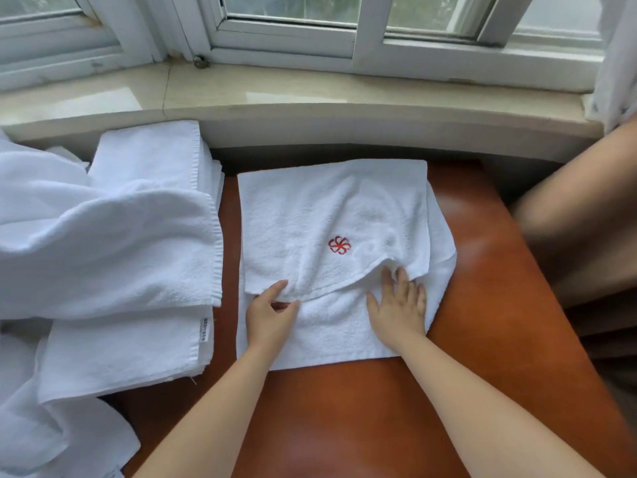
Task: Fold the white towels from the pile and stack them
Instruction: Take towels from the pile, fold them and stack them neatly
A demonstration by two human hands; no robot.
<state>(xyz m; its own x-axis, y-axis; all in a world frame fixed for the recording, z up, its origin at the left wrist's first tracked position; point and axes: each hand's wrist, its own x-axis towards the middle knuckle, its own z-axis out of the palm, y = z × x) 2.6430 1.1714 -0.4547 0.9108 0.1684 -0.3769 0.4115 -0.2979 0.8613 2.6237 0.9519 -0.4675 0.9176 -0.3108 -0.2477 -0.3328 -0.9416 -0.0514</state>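
A white towel (310, 219) with a red embroidered emblem lies partly folded in the middle of the brown table (499, 305). My left hand (270, 310) pinches the near edge of its upper layer. Flat on the lower layer rests my right hand (400, 301), with its fingertips tucked under that same edge. To the left, folded white towels (127, 346) lie stacked. A loose pile of unfolded white towels (86, 236) is draped over them.
A marble window sill (310, 94) and white window frames run along the far side. Another person's bare arm (579, 215) reaches in at the right edge, blurred. A white curtain (617, 56) hangs at the top right.
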